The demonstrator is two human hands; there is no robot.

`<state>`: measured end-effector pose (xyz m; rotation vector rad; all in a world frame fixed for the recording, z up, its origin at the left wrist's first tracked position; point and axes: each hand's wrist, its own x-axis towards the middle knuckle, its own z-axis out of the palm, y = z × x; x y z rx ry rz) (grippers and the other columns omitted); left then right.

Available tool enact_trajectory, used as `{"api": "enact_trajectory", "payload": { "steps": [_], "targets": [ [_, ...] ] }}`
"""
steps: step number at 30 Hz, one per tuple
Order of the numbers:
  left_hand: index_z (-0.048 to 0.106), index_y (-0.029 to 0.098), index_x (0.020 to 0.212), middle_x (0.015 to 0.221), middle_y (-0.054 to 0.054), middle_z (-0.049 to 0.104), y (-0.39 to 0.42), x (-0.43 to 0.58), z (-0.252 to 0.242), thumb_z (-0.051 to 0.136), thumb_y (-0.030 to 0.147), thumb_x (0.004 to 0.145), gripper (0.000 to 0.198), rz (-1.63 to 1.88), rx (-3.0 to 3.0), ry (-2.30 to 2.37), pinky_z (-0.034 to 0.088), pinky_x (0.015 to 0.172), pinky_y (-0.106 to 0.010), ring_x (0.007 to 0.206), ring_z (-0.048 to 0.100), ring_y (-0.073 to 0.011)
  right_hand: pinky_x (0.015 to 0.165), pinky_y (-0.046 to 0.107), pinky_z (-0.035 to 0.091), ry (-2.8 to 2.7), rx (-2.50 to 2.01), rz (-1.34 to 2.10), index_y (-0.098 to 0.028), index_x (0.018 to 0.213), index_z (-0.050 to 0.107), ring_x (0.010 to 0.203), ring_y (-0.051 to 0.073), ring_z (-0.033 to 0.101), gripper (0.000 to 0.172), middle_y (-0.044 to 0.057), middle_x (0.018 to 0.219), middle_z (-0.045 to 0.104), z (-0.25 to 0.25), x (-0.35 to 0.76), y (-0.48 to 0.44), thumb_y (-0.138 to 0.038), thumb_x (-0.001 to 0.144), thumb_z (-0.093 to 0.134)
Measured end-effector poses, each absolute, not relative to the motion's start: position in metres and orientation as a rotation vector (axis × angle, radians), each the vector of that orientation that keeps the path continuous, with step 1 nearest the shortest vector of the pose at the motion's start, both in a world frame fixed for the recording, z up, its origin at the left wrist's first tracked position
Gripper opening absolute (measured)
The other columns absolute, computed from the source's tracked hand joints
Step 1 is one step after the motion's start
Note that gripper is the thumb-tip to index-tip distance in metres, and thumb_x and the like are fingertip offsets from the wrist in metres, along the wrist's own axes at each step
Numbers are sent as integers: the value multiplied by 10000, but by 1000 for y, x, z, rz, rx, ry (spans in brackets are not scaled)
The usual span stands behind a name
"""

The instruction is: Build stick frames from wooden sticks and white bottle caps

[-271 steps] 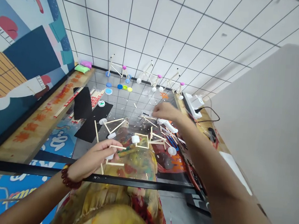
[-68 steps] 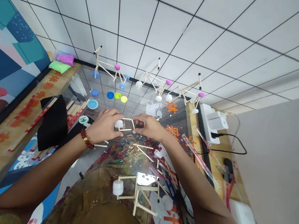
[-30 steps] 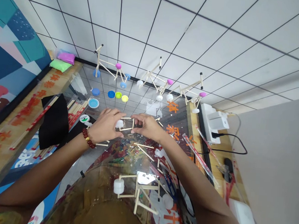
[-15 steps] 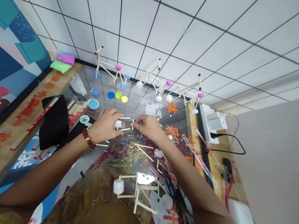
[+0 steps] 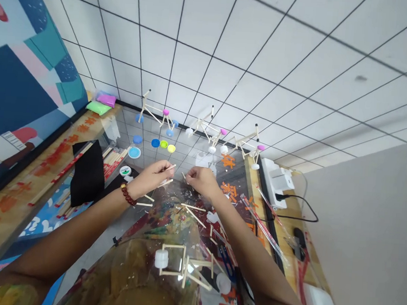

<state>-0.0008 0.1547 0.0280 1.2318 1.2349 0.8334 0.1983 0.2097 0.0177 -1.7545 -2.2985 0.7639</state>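
My left hand (image 5: 152, 177), with a dark red bead bracelet at the wrist, has its fingers closed on a small wooden stick frame; one thin stick (image 5: 171, 167) pokes out at the fingertips and another (image 5: 166, 183) lies below. The rest of that piece is hidden by the hand. Just to the right, my right hand (image 5: 201, 181) pinches a short wooden stick (image 5: 184, 175), held apart from the left hand's sticks. Loose wooden sticks (image 5: 194, 215) lie on the glass tabletop nearer me. In front of my body stands a stick model (image 5: 183, 260) with a white round cap (image 5: 162, 258).
Three stick bicycle-like models (image 5: 205, 127) stand along the tiled wall. Coloured bottle caps (image 5: 163, 144) sit before them. At left are a black cloth (image 5: 88, 174) and bundled sticks (image 5: 114, 162); at right, a white power strip (image 5: 273, 184) and glue sticks or tubes in clear wrapping (image 5: 263, 225).
My left hand has turned, so the white cap it held no longer shows. The right hand's short stick has moved away from the left hand's piece and tilted. The camera view has shifted.
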Motion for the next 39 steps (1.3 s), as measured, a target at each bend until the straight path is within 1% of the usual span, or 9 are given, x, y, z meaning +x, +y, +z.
{"api": "enact_trajectory", "payload": {
  "steps": [5,9,12,16,19,23,26,32,39],
  "targets": [
    [636,184,912,825,-20,582,153,0,30,557,516,852,347,946,1137,1229,416,597,-242,733,545,-145,608,240,411,-2260,-1727,773,-198,841,721,670,150,621,191,23,777,729,24,200,206,-379,790,691],
    [676,171,810,781,-30,619,153,-1,32,587,510,820,350,941,1181,1270,411,582,-255,678,539,-148,583,249,384,-2330,-1753,814,-195,685,700,613,149,581,64,19,645,681,25,196,207,-244,715,728],
    [704,163,834,780,-38,664,152,-1,31,611,492,799,343,926,1139,1231,425,588,-270,615,529,-137,564,240,383,-2294,-1720,878,-197,610,664,569,135,561,86,-8,557,632,26,199,210,-186,690,694],
    [722,168,969,670,-8,621,152,2,28,579,455,821,353,961,1206,1232,423,615,-272,611,531,-145,564,245,433,-2029,-1640,1044,-186,742,650,576,135,577,179,8,632,654,36,205,209,-347,801,599],
    [732,167,932,654,0,597,151,4,26,541,475,846,373,874,1348,1270,383,595,-263,612,501,-145,538,238,443,-1655,-1402,1444,-187,741,631,544,114,557,289,4,654,656,47,203,201,-462,706,711],
    [715,171,878,655,9,574,150,6,25,503,474,868,370,873,1448,1277,359,596,-260,619,476,-144,532,224,429,-1508,-1348,1652,-177,708,659,542,92,544,310,-5,663,663,55,193,187,-419,586,809],
    [678,173,783,631,17,536,150,6,26,521,467,857,341,893,1470,1283,349,601,-259,625,461,-143,528,217,418,-1508,-1375,1674,-170,687,677,539,86,534,269,-9,641,658,55,189,182,-382,584,806],
    [651,173,771,586,34,472,149,5,27,501,456,871,336,849,1474,1293,314,574,-255,582,412,-129,519,204,419,-1505,-1376,1741,-166,675,676,525,77,538,216,-11,636,677,50,190,180,-323,589,797],
    [663,168,801,609,32,498,149,6,27,484,418,878,317,840,1516,1301,311,576,-252,593,413,-127,517,200,421,-1548,-1385,1782,-165,681,681,504,71,534,211,-33,591,655,51,190,176,-295,585,817]
  ]
}}
